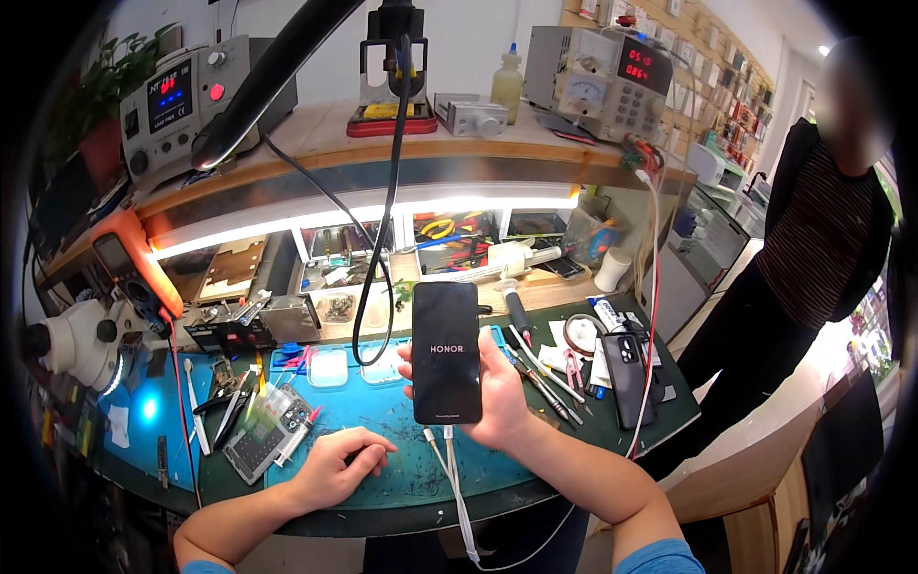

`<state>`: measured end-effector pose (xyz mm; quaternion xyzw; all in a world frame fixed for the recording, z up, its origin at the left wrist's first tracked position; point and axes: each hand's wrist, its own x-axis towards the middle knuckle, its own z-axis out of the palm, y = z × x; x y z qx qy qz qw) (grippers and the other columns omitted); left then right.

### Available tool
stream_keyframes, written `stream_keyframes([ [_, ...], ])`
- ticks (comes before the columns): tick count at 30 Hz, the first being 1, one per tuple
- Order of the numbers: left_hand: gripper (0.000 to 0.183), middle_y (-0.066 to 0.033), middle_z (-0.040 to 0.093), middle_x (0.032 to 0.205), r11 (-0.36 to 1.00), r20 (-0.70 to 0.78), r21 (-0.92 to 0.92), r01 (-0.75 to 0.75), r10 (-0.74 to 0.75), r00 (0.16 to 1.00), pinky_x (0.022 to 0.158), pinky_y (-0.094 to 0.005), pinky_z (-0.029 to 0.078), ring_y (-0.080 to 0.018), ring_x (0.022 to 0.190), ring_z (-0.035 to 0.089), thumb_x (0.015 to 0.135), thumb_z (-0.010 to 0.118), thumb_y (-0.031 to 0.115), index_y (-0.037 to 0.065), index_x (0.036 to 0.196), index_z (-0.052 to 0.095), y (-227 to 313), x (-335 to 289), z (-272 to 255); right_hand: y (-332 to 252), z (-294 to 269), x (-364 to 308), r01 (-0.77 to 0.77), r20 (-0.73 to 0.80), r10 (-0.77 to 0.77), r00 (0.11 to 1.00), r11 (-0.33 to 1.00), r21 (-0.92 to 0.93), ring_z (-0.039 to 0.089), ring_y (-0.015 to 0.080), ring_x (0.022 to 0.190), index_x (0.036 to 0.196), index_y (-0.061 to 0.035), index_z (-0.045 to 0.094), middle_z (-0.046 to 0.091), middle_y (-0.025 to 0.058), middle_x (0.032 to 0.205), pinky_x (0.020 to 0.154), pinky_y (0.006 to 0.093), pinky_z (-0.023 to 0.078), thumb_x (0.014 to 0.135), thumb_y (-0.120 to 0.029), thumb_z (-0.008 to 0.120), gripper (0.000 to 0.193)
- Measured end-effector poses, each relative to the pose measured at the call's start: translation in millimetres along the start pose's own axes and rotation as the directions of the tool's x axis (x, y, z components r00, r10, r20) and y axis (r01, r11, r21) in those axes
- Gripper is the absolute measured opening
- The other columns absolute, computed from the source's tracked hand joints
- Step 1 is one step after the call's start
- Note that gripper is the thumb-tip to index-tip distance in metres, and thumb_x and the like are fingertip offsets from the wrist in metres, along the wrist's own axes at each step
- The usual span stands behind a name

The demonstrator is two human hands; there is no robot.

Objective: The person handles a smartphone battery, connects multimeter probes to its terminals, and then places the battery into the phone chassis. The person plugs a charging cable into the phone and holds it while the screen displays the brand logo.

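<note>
With the right hand (492,397) gripping the booting smartphone (446,352) upright, keep its white cable (457,478) slack, while the left hand (337,466) rests loosely curled, empty, on the worktop (402,469).

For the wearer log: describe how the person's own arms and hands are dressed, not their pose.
Both hands are bare: the left hand and the right hand show no gloves, and no rings or watch can be made out. The forearms are uncovered up to short blue sleeves that show at the lower edge of the picture. No wrist strap or cable is attached to either arm.
</note>
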<state>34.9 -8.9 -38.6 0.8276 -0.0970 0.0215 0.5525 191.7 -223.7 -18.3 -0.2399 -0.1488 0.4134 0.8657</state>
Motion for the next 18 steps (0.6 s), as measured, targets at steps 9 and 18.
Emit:
stream_keyframes([
  [9,0.017,-0.0059,0.07,0.087,1.0,0.001,-0.013,0.003,-0.003,1.0,0.069,-0.0281,0.053,-0.0124,0.074,0.067,0.106,0.059,0.009,0.001,0.111,0.073,-1.6,0.0,0.0,1.4,-0.8,0.4,0.01,-0.01,-0.01,1.0,1.0,-0.006,0.056,0.0372,0.135,0.154,0.0012,0.042,0.052,0.0251,0.15,0.113,0.0537,0.046,0.11,-0.062,0.023,0.079],
  [18,0.018,-0.0059,0.071,0.089,1.0,0.013,0.017,-0.003,0.002,1.0,0.07,-0.0279,0.053,-0.0125,0.075,0.068,0.106,0.058,0.01,0.001,0.111,0.073,1.9,0.9,-1.3,1.3,-4.1,1.0,0.006,0.025,-0.007,1.0,1.0,0.011,0.057,0.0359,0.135,0.154,-0.0003,0.041,0.053,0.024,0.15,0.112,0.0518,0.047,0.111,-0.06,0.024,0.076],
])
